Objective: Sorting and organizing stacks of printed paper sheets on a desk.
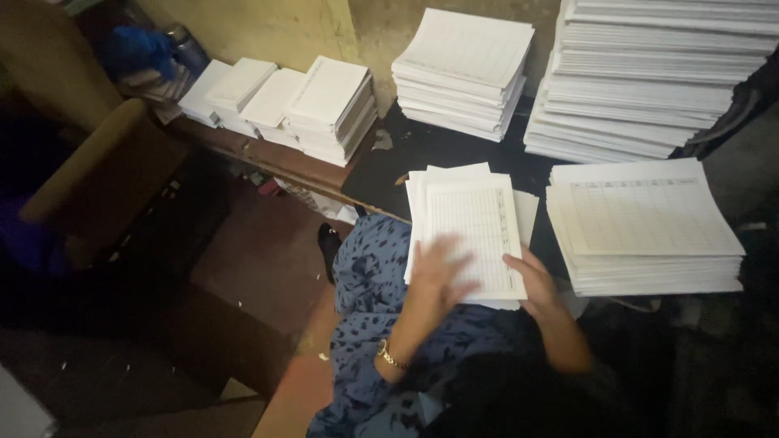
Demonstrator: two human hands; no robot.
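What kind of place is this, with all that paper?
Probably a small print or binding workshop. Tall stacks of ruled sheets cover a dark table, more stacks sit on a wooden bench, and the left hand and right hand rest on a small pile.

Tall paper stack (657, 73) at the desk's (389, 162) far right corner, shorter stacks (284, 101) along its left edge, blue bottle (187, 49) beyond

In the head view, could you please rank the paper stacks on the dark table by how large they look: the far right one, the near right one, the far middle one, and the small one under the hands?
1. Far right stack.
2. Near right stack; nearer the camera, so unsure.
3. Far middle stack.
4. Small stack under the hands.
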